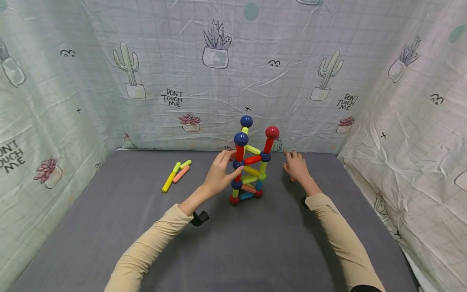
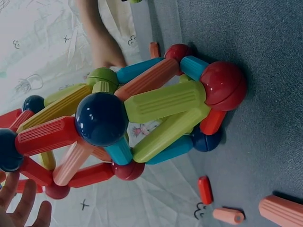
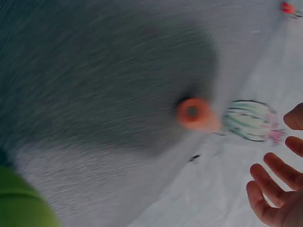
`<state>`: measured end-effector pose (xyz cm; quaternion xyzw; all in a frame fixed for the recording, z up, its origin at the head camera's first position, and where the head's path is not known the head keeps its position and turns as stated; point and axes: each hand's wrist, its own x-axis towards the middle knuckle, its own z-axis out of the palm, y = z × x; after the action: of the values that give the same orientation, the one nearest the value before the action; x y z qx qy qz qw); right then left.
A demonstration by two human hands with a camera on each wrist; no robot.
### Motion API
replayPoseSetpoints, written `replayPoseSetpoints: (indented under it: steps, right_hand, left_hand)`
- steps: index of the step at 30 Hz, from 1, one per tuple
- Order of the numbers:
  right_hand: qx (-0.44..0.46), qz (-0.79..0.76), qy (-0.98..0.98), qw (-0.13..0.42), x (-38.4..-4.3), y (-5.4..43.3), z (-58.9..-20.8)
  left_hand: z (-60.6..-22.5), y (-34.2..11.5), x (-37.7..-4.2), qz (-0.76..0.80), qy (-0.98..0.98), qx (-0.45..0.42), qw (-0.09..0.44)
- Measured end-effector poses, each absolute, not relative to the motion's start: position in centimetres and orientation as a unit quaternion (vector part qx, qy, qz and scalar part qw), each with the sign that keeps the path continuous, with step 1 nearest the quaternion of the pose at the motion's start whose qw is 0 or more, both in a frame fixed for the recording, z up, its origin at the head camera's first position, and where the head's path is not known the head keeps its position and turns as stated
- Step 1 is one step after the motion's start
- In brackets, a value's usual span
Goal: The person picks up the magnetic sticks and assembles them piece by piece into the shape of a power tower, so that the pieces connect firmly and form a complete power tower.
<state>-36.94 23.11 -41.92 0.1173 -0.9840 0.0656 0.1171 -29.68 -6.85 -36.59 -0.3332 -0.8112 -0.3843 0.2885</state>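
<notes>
A tower of colored magnetic sticks and balls stands upright on the dark table, with red balls at its base and two blue balls and one red ball on top. My left hand holds its near left side around a blue ball. In the left wrist view, fingers of that hand show beside the tower's blue ball. To the right of the tower, my right hand hovers with spread fingers and holds nothing. An orange stick stands near it, mostly hidden below the hand in the head view.
Left of the tower lie a long yellow stick, a salmon stick and a short yellow-green stick. Behind the tower, more pieces lie on the table, including a red stick. A cactus-print cloth borders the table's back and sides.
</notes>
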Motion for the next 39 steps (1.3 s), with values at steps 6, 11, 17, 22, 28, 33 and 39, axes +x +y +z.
replayPoseSetpoints:
  steps: [6, 11, 17, 22, 28, 33, 39]
  right_hand:
    - [0.084, -0.003, -0.996, 0.007, -37.4, 24.2, -43.6]
    - [0.078, -0.016, -0.996, -0.046, -37.6, 24.7, -44.5]
    - [0.077, -0.003, -0.997, -0.031, -37.6, 24.7, -44.9]
    - [0.075, 0.020, -0.996, 0.035, -36.9, 24.7, -43.3]
    - [0.090, 0.087, -0.972, 0.200, -34.7, 23.6, -37.5]
    - [0.131, 0.205, -0.894, 0.376, -31.5, 21.5, -31.9]
    - [0.239, 0.246, -0.843, 0.415, -27.1, 17.9, -27.5]
  left_hand:
    - [-36.5, -6.7, -29.8, -0.380, -0.812, -0.340, 0.285]
    - [-36.6, -6.6, -29.8, -0.377, -0.811, -0.343, 0.286]
    - [-36.6, -6.8, -29.8, -0.372, -0.813, -0.341, 0.290]
    - [-36.0, -6.8, -29.7, -0.369, -0.801, -0.347, 0.318]
    - [-33.9, -6.6, -29.4, -0.415, -0.772, -0.340, 0.343]
    - [-31.9, -6.1, -29.3, -0.437, -0.763, -0.331, 0.342]
    - [-30.8, -5.9, -29.3, -0.442, -0.759, -0.338, 0.337]
